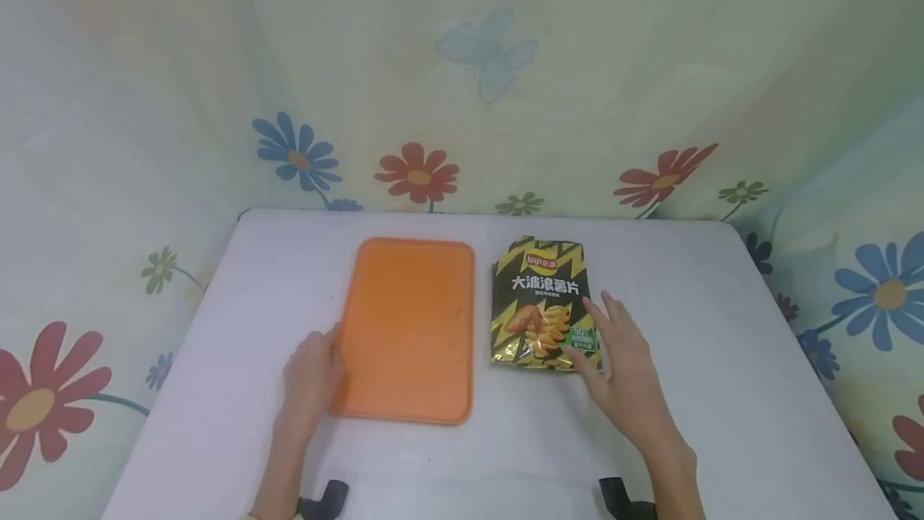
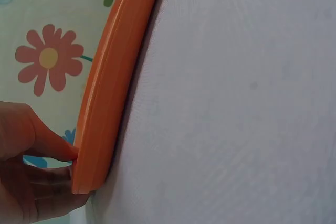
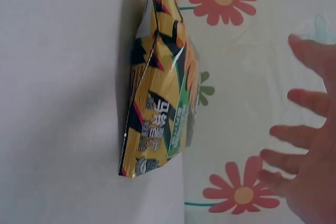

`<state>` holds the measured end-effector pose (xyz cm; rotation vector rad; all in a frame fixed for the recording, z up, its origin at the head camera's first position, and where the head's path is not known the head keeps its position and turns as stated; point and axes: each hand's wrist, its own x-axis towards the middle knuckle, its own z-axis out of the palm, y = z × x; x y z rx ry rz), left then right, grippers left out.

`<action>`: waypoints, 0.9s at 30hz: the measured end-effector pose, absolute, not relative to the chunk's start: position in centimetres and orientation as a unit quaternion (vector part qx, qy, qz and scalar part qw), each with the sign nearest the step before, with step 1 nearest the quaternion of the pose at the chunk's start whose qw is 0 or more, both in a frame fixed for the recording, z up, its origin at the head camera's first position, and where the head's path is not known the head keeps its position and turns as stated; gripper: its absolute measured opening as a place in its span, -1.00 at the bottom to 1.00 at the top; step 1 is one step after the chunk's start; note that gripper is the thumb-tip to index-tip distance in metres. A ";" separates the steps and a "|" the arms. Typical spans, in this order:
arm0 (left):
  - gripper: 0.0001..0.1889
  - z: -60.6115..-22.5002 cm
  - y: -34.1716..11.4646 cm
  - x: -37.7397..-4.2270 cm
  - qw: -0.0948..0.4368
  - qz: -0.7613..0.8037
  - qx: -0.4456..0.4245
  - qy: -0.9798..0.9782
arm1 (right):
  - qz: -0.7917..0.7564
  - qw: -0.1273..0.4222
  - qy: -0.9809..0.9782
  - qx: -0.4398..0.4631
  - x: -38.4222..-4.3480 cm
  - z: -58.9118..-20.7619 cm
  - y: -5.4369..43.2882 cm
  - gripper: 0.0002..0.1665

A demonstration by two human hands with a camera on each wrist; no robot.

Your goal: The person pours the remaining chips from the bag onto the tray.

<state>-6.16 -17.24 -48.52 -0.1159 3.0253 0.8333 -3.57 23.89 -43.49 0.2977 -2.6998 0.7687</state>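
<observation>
An orange tray [image 1: 409, 327] lies flat on the white table, left of centre. My left hand [image 1: 312, 371] holds its left edge; in the left wrist view the thumb [image 2: 52, 142] meets the rim and the other fingers curl toward its underside. To the tray's right lies a black and yellow bag of potato chips [image 1: 541, 307], front side up, puffed in the right wrist view [image 3: 163, 87]. Spread fingers mark my right hand [image 1: 628, 371], which hovers at the bag's right side. The right wrist view shows a gap between that hand and the bag.
Both things lie on a white table [image 1: 722, 392] with a rounded far edge. A curtain [image 1: 577, 103] with flowers and a butterfly hangs behind it and along both sides. Black wrist mounts [image 1: 626, 500] show at the bottom.
</observation>
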 end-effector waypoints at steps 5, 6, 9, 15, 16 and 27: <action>-0.53 -48.2 -17.4 -6.2 0.014 0.266 -0.035 0.963 | 0.324 0.038 -0.945 0.007 -5.1 -43.6 25.6 0.02; -0.53 -48.2 -17.4 -6.2 0.016 0.269 -0.035 0.962 | 0.333 0.010 -0.943 -0.014 -5.4 -43.6 25.9 0.04; -0.51 -48.1 -17.5 -6.3 0.030 0.285 -0.043 0.957 | 0.352 -0.063 -0.931 -0.068 -6.2 -44.1 26.6 0.08; -0.49 -47.9 -17.7 -6.6 0.064 0.318 -0.063 0.944 | 0.406 -0.114 -0.898 -0.126 -6.6 -46.0 26.6 0.09; -0.49 -47.9 -17.7 -6.6 0.068 0.320 -0.065 0.943 | 0.410 -0.113 -0.896 -0.127 -6.6 -46.3 26.6 0.08; -0.49 -48.0 -18.0 -6.7 0.074 0.331 -0.073 0.938 | 0.430 -0.059 -0.895 -0.105 -6.4 -47.9 25.4 -0.19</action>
